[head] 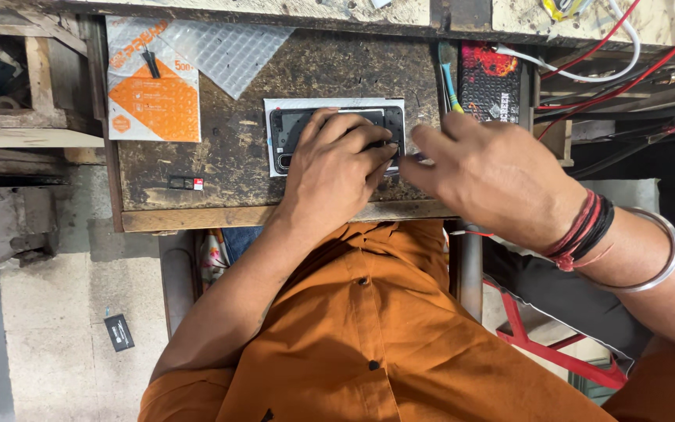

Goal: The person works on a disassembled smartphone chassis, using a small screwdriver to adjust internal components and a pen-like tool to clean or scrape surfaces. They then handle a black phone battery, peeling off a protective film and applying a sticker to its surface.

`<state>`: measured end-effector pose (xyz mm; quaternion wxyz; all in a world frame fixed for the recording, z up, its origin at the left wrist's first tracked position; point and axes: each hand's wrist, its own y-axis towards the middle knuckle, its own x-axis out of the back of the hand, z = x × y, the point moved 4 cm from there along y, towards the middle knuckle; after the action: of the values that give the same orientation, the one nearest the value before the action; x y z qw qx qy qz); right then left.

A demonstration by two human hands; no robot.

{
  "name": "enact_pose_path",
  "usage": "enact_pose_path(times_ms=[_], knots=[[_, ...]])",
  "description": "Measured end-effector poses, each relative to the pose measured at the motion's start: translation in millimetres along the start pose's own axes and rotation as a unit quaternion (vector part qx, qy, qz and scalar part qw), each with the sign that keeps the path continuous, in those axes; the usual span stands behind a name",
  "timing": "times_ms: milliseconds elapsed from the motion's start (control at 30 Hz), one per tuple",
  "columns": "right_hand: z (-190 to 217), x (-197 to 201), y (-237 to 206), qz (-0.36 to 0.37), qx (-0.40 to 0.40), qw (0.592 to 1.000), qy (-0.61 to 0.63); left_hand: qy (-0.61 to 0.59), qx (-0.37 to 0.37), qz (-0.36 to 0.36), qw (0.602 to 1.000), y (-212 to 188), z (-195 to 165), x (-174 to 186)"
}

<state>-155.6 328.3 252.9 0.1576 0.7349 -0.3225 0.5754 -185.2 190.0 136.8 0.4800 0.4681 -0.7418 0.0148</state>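
Worn dark wooden bench [220, 156], scratched top. Orange and white packet [152, 86] lies flat at far left of bench, clear bubbly sheet [224, 48] beside it. Black phone [294, 125] lies flat on white sheet [275, 105], middle of bench. Left hand [333, 168] lies spread flat over phone, pressing down. Right hand [486, 176] at phone's right end, fingers pinched narrow; what they grip, cannot tell. Phone back open, not closed up yet. Tiny red and black bit [187, 183] near front edge. 2 red wires [626, 39] far right.

Repair workshop: scarred workbench [220, 168], loose wires [626, 66].
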Motion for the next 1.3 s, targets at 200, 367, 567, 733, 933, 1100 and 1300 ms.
enact_pose_path(times_ms=[200,367,567,733,933,1100,1300], knots=[[0,3,-2,-0.021,0.016,1.0,0.017,0.002,-0.005,-0.001,1.0,1,1,1],[-4,-8,-1,0.063,-0.018,0.998,-0.007,0.001,-0.007,0.001,1.0,-1,0,0],[-7,-7,1,0.088,-0.03,0.996,-0.018,0.008,-0.007,-0.004,1.0,-2,2,-3],[-5,0,2,0.055,-0.025,0.998,0.009,-0.001,-0.007,-0.005,1.0,-3,2,-4],[-7,7,1,0.004,-0.016,0.999,0.04,-0.006,-0.013,-0.016,1.0,-2,0,0],[-11,12,-6,-0.026,-0.039,0.996,0.072,-0.003,-0.016,-0.018,1.0,-3,0,0],[-18,13,-16,-0.097,-0.139,0.974,0.153,-0.044,-0.02,-0.083,0.995,-10,0,6]])
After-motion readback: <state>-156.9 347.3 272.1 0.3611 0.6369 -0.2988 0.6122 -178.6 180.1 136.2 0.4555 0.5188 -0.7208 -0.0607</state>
